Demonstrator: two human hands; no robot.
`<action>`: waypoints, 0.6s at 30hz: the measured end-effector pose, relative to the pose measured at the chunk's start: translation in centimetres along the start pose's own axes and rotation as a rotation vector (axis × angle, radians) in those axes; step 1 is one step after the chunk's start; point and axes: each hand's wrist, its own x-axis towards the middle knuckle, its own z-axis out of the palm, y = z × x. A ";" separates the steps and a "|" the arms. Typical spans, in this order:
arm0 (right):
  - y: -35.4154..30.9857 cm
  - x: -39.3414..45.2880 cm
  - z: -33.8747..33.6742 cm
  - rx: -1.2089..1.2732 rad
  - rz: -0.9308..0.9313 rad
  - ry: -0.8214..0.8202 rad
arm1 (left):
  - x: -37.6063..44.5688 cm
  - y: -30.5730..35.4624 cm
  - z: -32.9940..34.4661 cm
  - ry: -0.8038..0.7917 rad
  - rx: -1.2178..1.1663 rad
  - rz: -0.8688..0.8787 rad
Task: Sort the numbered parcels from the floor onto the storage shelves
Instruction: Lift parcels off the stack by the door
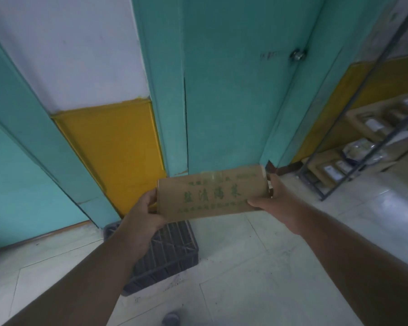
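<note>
Presently I hold one parcel (212, 192) clear of the floor (269, 267), out in front of me at arm's length; it is a flat brown carton with green printing on the face turned toward me; no number is legible on it from this angle. Its long axis runs left to right across my view, tilted a little, the right end higher. My left hand (143, 216) clasps the left short end, thumb on the near face, fingers curled round behind; my right hand (272, 198) clasps the right short end, thumb along the lower edge, fingers wrapped over the far side; both hands are closed on the carton, neither spread. The parcel thus lies between the hands, touching both.

The shelves (363, 147) stand well off to my right, against the wall, already carrying other parcels; the right hand is the nearer to them. In my judgement the coming move is a turn to the right, leading with the carton's right end. Below the parcel a dark crate (172, 250) sits on the floor, before a teal door (233, 90).
</note>
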 end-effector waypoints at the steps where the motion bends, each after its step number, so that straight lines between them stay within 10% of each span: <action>1: 0.1 0.0 0.0 0.088 0.039 0.025 | 0.3 0.3 -0.1 -0.017 -0.031 -0.004; 9: -1.0 -0.4 2.2 0.315 0.262 0.335 | 2.3 3.1 -1.2 -0.069 -0.214 -0.037; 18: 0.5 -2.4 5.6 0.468 0.141 0.314 | 6.1 3.0 -2.6 -0.153 -0.125 -0.131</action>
